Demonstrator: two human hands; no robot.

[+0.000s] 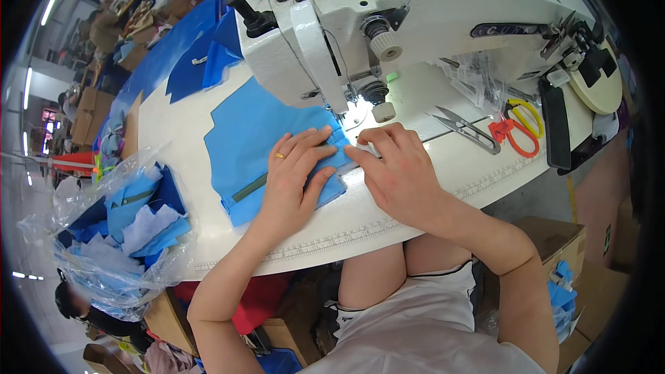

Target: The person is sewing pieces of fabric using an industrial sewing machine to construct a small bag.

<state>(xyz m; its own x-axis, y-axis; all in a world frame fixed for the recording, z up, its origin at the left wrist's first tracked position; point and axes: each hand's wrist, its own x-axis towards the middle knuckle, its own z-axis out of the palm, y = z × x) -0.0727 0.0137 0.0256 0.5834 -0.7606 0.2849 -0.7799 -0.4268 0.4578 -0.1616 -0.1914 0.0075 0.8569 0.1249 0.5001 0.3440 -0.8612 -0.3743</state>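
A blue fabric piece [242, 131] lies flat on the white sewing table, its far right edge close to the needle area of a white sewing machine [450, 24]. A dark green strip [249, 188], like a zipper, runs across it and passes under my left hand [291, 180]. That hand rests on the cloth with fingers stretched out, a ring on one of them. My right hand [405, 180] is at the cloth's right edge, fingers curled and fingertips touching it. Something small and whitish shows beneath those fingers; its kind is unclear.
Metal scissors [467, 129], red-handled scissors [516, 137] and a yellow-handled tool [525, 116] lie right of my hands. A plastic bag of blue fabric pieces [138, 215] stands at the table's left edge. A printed ruler [339, 239] follows the near edge.
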